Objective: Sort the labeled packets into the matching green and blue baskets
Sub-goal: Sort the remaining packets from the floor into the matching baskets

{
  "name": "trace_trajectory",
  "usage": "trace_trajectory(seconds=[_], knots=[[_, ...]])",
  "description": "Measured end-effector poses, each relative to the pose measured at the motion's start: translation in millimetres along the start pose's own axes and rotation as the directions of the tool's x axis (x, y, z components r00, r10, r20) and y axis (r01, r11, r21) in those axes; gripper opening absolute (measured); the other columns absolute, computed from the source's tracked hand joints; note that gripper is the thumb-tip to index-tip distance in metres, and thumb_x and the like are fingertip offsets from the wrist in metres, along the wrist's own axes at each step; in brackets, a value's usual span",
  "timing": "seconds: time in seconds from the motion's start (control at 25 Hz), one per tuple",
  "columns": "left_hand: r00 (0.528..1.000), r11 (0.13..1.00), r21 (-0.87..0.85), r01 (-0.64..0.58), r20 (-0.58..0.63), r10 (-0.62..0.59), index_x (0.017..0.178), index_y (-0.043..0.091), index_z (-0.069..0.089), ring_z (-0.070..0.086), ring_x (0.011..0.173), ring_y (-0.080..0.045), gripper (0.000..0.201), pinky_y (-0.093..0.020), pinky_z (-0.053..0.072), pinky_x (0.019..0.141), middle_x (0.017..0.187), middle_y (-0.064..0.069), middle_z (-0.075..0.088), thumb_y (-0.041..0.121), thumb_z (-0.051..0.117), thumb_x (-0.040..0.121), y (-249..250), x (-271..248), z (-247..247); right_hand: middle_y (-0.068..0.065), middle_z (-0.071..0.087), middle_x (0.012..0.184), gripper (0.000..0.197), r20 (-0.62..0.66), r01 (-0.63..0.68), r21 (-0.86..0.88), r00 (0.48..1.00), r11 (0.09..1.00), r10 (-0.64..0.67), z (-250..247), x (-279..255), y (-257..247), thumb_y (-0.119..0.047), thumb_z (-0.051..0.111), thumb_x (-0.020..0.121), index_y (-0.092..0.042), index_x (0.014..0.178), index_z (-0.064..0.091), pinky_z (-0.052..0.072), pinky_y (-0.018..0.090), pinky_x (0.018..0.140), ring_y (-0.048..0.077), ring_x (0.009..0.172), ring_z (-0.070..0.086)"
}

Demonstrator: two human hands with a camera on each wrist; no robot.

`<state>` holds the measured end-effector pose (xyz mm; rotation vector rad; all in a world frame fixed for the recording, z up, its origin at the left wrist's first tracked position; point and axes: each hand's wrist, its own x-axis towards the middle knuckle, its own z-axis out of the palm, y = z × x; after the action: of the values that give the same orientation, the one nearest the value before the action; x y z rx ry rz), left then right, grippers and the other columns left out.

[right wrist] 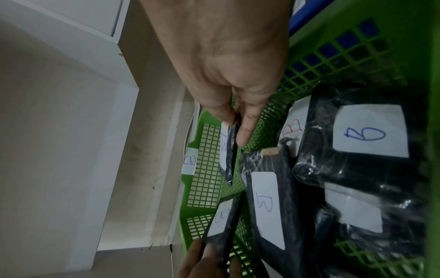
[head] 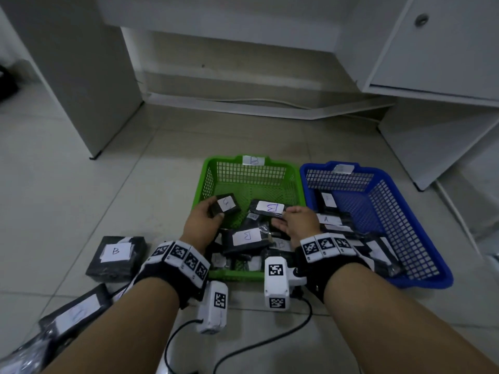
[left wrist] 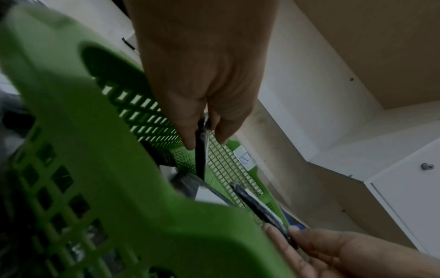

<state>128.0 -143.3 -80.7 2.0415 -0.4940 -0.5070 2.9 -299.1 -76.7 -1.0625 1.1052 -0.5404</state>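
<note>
Hands [head: 205,217] [head: 298,222] are each pinching a B-labelled black packet [head: 226,204] [head: 268,209] over the green basket [head: 251,168], so releasing low onto its bare far floor is keeping labels readable.

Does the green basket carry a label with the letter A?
No, the label on the green basket reads B.

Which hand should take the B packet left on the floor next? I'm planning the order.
Left, probably. That floor packet lies on the left hand side, while the right hand is between the baskets.
</note>
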Motion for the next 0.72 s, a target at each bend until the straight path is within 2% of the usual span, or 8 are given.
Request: trace_trajectory(seconds=[0.08, 0.16, 0.28, 0.36, 0.4, 0.48, 0.56, 0.72], knots=[[0.997, 0.992, 0.126, -0.02, 0.071, 0.011, 0.143, 0.016, 0.038, 0.051, 0.123, -0.025, 0.054, -0.03, 0.038, 0.104, 0.138, -0.006, 0.051, 0.014, 0.056, 0.092, -4.2, 5.2, 2.7, 0.019, 0.056, 0.083, 0.02, 0.013, 0.016, -0.046, 1.0, 0.999, -0.015, 2.0, 8.1, 7.2, 0.017, 0.047, 0.087, -0.002, 0.086, 0.051, 0.053, 0.043, 0.088, 0.03, 0.075, 0.06], [0.987, 0.932, 0.354, -0.082, 0.161, 0.026, 0.147, 0.014, 0.028, 0.047, 0.125, -0.03, 0.061, -0.033, 0.037, 0.104, 0.141, -0.014, 0.046, 0.018, 0.054, 0.093, -10.0, 11.6, 4.7, 0.012, 0.06, 0.086, 0.028, 0.032, 0.039, -0.205, 0.999, 0.978, -0.033, 1.2, 16.6, 13.8, 0.013, 0.053, 0.084, 0.002, 0.109, 0.059, 0.048, 0.045, 0.099, 0.032, 0.093, 0.062], [0.953, 0.761, 0.623, -0.18, 0.301, -0.021, 0.151, 0.017, 0.018, 0.049, 0.117, -0.039, 0.062, -0.034, 0.04, 0.098, 0.134, -0.026, 0.041, 0.019, 0.046, 0.095, -17.0, 11.4, 6.5, 0.007, 0.064, 0.102, 0.041, 0.158, 0.05, -0.434, 0.987, 0.9, 0.021, -4.9, 19.7, 20.7, 0.001, 0.055, 0.085, -0.01, 0.124, 0.059, 0.049, 0.049, 0.097, 0.031, 0.105, 0.063], [0.939, 0.701, 0.671, -0.244, 0.344, -0.003, 0.151, 0.019, 0.019, 0.051, 0.113, -0.039, 0.06, -0.034, 0.04, 0.096, 0.132, -0.025, 0.041, 0.014, 0.043, 0.095, -18.8, 7.2, 9.0, 0.009, 0.063, 0.104, 0.046, 0.208, 0.017, -0.403, 0.975, 0.915, 0.074, -10.5, 14.7, 21.3, 0.004, 0.05, 0.089, -0.02, 0.127, 0.055, 0.051, 0.045, 0.095, 0.028, 0.101, 0.063], [0.929, 0.675, 0.682, -0.281, 0.369, 0.015, 0.149, 0.019, 0.023, 0.052, 0.112, -0.038, 0.059, -0.033, 0.04, 0.095, 0.13, -0.023, 0.042, 0.013, 0.043, 0.094, -17.4, 3.5, 9.5, 0.01, 0.063, 0.104, 0.046, 0.213, 0.017, -0.38, 0.974, 0.925, 0.07, -13.4, 10.1, 20.6, 0.006, 0.049, 0.089, -0.015, 0.129, 0.055, 0.052, 0.041, 0.092, 0.027, 0.097, 0.063], [0.908, 0.664, 0.653, -0.364, 0.408, 0.096, 0.142, 0.019, 0.04, 0.054, 0.109, -0.034, 0.052, -0.031, 0.04, 0.094, 0.125, -0.017, 0.048, 0.009, 0.046, 0.092, -12.8, -5.2, 4.9, 0.012, 0.063, 0.102, 0.04, 0.181, 0.076, -0.376, 0.983, 0.923, -0.007, -16.9, -5.8, 17.9, 0.007, 0.049, 0.087, -0.007, 0.123, 0.061, 0.053, 0.035, 0.083, 0.024, 0.087, 0.062], [0.889, 0.705, 0.559, -0.437, 0.388, 0.243, 0.128, 0.019, 0.058, 0.056, 0.106, -0.03, 0.044, -0.029, 0.041, 0.092, 0.119, -0.013, 0.054, 0.003, 0.051, 0.088, -11.5, -19.8, -7.6, 0.008, 0.067, 0.101, 0.029, 0.153, 0.198, -0.386, 0.977, 0.901, -0.15, -18.9, -31.3, 20.3, 0.003, 0.054, 0.086, -0.011, 0.107, 0.068, 0.055, 0.034, 0.08, 0.022, 0.084, 0.064], [0.825, 0.746, 0.354, -0.564, 0.201, 0.528, 0.099, 0.015, 0.071, 0.058, 0.088, -0.019, 0.026, -0.021, 0.041, 0.078, 0.098, -0.006, 0.062, -0.001, 0.059, 0.081, -33.0, -66.5, -50.2, -0.007, 0.069, 0.083, 0.019, 0.206, 0.472, -0.456, 0.881, 0.755, -0.426, -13.7, -101.7, 38.7, -0.009, 0.061, 0.085, -0.026, 0.085, 0.07, 0.049, 0.014, 0.063, 0.006, 0.071, 0.062]])
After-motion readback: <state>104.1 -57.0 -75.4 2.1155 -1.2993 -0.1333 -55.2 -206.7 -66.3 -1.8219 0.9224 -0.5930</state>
